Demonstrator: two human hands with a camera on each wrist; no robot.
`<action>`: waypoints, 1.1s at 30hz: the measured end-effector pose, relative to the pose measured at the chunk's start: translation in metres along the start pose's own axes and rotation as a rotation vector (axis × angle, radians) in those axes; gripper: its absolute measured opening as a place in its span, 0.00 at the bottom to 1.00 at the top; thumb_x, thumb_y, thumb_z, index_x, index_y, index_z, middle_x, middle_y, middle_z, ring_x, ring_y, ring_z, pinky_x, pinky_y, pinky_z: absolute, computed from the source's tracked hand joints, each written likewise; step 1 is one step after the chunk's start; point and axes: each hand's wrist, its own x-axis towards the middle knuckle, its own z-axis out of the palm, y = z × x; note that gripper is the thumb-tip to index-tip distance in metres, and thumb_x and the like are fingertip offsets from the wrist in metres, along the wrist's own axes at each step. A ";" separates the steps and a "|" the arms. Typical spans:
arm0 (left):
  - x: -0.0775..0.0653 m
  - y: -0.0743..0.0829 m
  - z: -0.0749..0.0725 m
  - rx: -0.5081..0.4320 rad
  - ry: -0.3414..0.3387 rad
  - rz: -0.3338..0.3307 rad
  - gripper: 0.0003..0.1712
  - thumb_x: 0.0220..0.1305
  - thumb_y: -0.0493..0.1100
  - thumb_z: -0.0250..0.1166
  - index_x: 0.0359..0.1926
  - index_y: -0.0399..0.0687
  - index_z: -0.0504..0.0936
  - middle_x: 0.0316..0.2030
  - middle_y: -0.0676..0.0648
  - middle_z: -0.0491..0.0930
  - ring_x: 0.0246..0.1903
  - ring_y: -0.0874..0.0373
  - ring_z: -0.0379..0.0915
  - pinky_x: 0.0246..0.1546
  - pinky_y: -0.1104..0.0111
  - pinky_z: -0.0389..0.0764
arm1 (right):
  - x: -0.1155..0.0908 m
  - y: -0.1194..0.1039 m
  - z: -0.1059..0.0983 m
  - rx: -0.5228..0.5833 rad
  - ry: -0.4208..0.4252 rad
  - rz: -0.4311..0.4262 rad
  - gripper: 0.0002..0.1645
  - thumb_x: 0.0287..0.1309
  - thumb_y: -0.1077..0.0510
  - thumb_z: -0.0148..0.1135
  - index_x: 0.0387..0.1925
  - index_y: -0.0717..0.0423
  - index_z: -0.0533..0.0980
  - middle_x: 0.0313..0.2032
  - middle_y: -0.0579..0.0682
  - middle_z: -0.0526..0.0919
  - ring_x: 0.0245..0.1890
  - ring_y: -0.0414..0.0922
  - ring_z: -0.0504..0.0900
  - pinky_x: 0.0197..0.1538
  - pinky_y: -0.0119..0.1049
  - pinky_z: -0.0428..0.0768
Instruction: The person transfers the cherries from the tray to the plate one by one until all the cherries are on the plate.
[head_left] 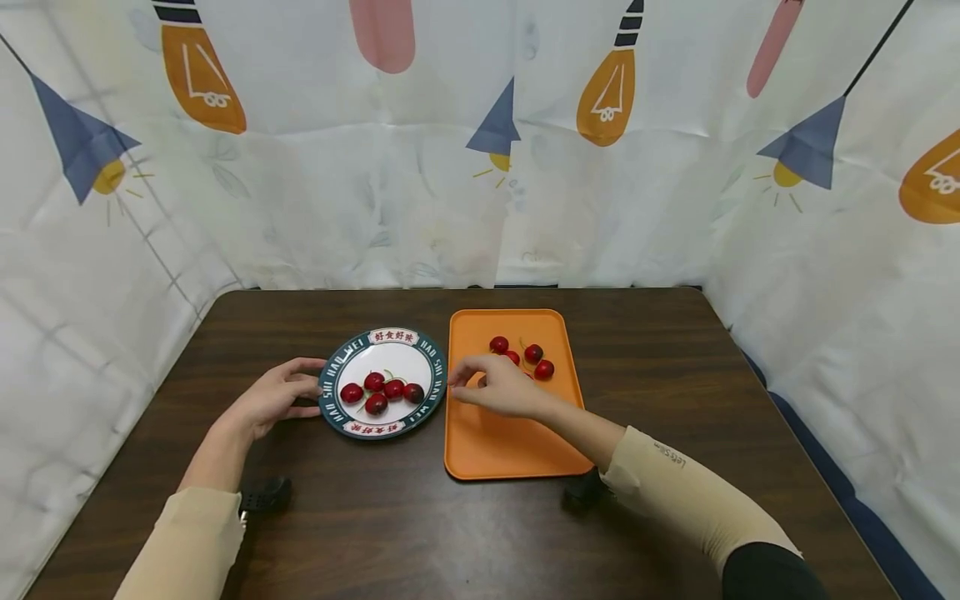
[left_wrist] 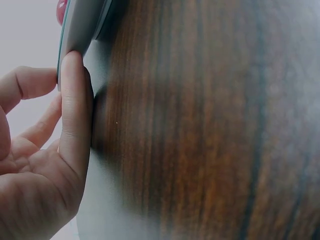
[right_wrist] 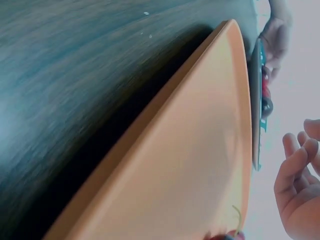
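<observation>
A round plate (head_left: pixel 402 358) with a white middle and a green lettered rim carries several dark red cherries (head_left: pixel 393 389) with stems. My left hand (head_left: pixel 279 398) pinches its left edge, fingers above and below the rim in the left wrist view. To the plate's right lies an orange tray (head_left: pixel 517 450) with several more cherries (head_left: pixel 543 369) toward its far end. My right hand (head_left: pixel 501 385) hovers over the tray's left edge, fingers loosely bent toward the plate. No cherry shows between its fingertips in the right wrist view.
Everything stands on a dark wooden table (head_left: pixel 360 517). The tray's left side comes close against the plate's right rim. A white printed curtain (head_left: pixel 420 208) hangs behind the table's far edge and along both sides.
</observation>
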 end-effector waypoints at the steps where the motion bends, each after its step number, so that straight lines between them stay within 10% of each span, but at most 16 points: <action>1: -0.001 0.000 0.000 -0.001 0.002 0.001 0.36 0.76 0.39 0.55 0.78 0.35 0.52 0.59 0.31 0.67 0.48 0.48 0.76 0.49 0.60 0.86 | -0.002 0.000 -0.002 0.001 0.004 -0.002 0.08 0.67 0.56 0.68 0.46 0.53 0.83 0.40 0.42 0.83 0.42 0.44 0.78 0.44 0.36 0.82; 14: 0.000 -0.001 0.000 -0.004 0.006 0.010 0.36 0.76 0.39 0.55 0.78 0.36 0.53 0.59 0.31 0.68 0.48 0.48 0.76 0.49 0.59 0.86 | -0.028 0.019 -0.028 0.088 0.061 0.026 0.16 0.69 0.57 0.66 0.53 0.61 0.80 0.41 0.49 0.82 0.14 0.46 0.66 0.20 0.34 0.74; 33: -0.001 -0.004 -0.004 -0.015 0.023 0.000 0.33 0.77 0.41 0.56 0.75 0.32 0.57 0.59 0.32 0.69 0.46 0.51 0.77 0.47 0.61 0.86 | -0.056 0.049 -0.050 0.209 0.199 0.173 0.18 0.70 0.55 0.65 0.55 0.61 0.80 0.43 0.54 0.82 0.17 0.45 0.68 0.20 0.33 0.73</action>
